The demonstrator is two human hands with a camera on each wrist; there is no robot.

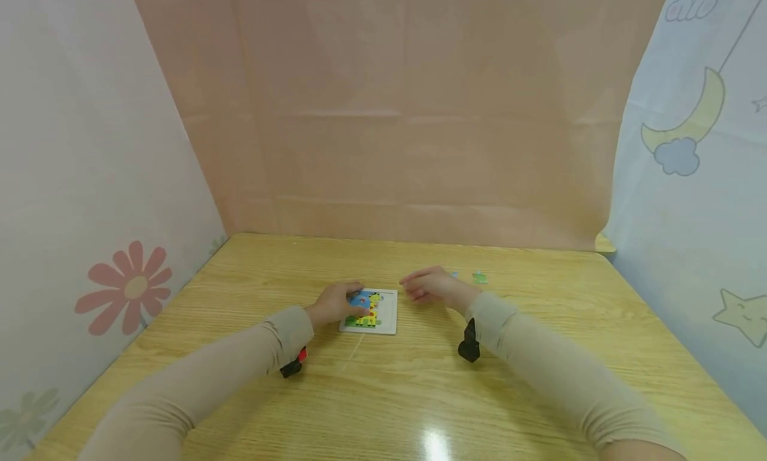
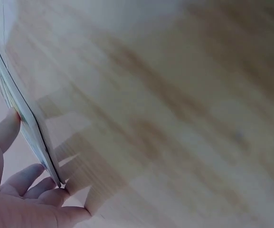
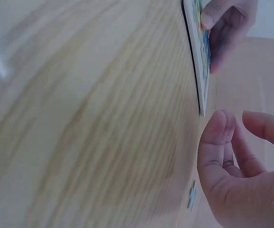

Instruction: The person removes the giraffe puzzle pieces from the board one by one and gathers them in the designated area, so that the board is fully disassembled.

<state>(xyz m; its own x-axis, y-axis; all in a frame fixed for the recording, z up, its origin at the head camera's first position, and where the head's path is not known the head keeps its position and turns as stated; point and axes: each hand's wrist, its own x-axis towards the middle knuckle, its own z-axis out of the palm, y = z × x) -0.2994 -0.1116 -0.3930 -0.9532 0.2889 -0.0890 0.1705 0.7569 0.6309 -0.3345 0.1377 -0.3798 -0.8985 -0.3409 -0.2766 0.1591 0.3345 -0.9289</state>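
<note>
No readable text or numbers.

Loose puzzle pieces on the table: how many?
2: a mostly green puzzle piece beyond the right hand, and a partly hidden piece left of the green one. That hand may hide more.

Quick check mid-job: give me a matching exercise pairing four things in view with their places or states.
1. Left hand
2. Right hand
3. Giraffe puzzle
4. Rightmost loose puzzle piece

A. White-bordered, right part unfilled
B. Small, mostly green, lying apart
C. Holds the puzzle's left side
D. Right of the puzzle, holding nothing visible

Pairs: 1-C, 2-D, 3-A, 4-B
</note>
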